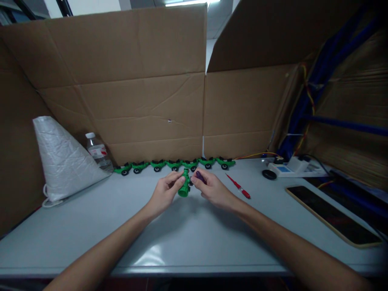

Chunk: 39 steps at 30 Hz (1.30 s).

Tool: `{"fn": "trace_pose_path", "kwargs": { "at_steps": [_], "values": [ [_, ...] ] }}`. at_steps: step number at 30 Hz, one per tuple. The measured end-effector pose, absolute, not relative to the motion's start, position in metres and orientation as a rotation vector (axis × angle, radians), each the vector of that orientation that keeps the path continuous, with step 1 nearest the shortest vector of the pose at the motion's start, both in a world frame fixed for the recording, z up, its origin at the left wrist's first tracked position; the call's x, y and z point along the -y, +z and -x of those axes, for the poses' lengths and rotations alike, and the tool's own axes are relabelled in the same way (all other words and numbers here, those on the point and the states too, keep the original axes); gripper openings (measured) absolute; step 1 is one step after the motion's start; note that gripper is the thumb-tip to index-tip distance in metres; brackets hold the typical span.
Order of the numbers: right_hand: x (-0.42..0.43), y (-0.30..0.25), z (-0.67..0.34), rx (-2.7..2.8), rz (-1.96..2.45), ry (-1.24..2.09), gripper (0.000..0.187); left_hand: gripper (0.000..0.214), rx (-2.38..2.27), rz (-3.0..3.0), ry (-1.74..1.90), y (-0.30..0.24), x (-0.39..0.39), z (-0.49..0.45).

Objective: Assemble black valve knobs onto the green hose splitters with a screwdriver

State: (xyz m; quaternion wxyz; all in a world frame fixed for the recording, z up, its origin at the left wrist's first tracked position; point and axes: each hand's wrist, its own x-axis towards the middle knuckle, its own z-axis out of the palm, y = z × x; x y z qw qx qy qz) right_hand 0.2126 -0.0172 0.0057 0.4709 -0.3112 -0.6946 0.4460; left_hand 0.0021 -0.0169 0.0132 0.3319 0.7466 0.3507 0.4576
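Note:
Near the middle of the table, my left hand [168,186] is closed on a green toy vehicle body [183,189], thumb and fingers pinching its left side. My right hand [212,188] is closed around a screwdriver with a dark purple handle [200,177], held against the right side of the green body. Small dark parts show between the body and my right fingertips, too small to make out. The screwdriver's tip is hidden. Just behind my hands stands a row of several green toy vehicles [157,165] with black wheels.
A red screwdriver [239,186] lies right of my right hand. Farther right are a phone [332,214], a white power strip [291,167] and a black ring [269,174]. At left stand a silvery bag [65,161] and a water bottle [98,151]. Cardboard walls [151,101] enclose the table.

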Motion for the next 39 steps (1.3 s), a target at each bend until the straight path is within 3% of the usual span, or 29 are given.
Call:
{"fn": "trace_pose_path", "kwargs": {
  "at_steps": [12,24,31,39],
  "values": [
    [0.031,0.018,-0.206,1.476,0.612,1.493,0.043,0.033,-0.844,-1.787,1.428,0.022,0.033,-0.010],
    [0.029,0.006,-0.203,1.641,0.704,1.102,0.038,0.031,-0.871,-1.858,1.425,0.033,0.039,-0.013],
    [0.041,0.017,-0.198,1.378,0.513,1.502,0.041,0.029,-0.827,-2.074,1.521,0.030,0.044,-0.011],
    [0.044,0.027,-0.205,1.166,0.488,1.917,0.044,0.049,-0.658,-2.598,1.550,0.024,0.036,0.002]
  ]
}}
